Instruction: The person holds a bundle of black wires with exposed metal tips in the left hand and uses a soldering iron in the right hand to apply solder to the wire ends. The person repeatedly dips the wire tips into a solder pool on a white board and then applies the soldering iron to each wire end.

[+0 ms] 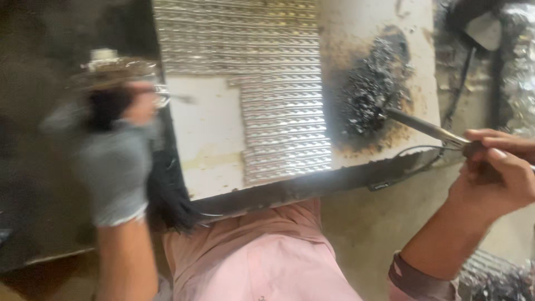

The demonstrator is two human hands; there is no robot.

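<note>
Right hand [493, 178] closed around long metal tweezers [426, 127], tips down in a black, glittering heap of burnt granules [370, 92] on the scorched corner of a white board [206, 134]. Best kept low and steady, picking from the heap's edge. Left hand [114, 167], grey-gloved and blurred; grip impossible to tell, near a thin metal strip [175, 97]. One tweezers, one heap, two blocks of silvery patterned strips [284, 131].

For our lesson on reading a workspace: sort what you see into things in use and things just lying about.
In use: right hand holding tweezers at dark grit pile; gloved left hand; white board; silver patterned strips.
Lying about: black cable; crumpled foil.
</note>
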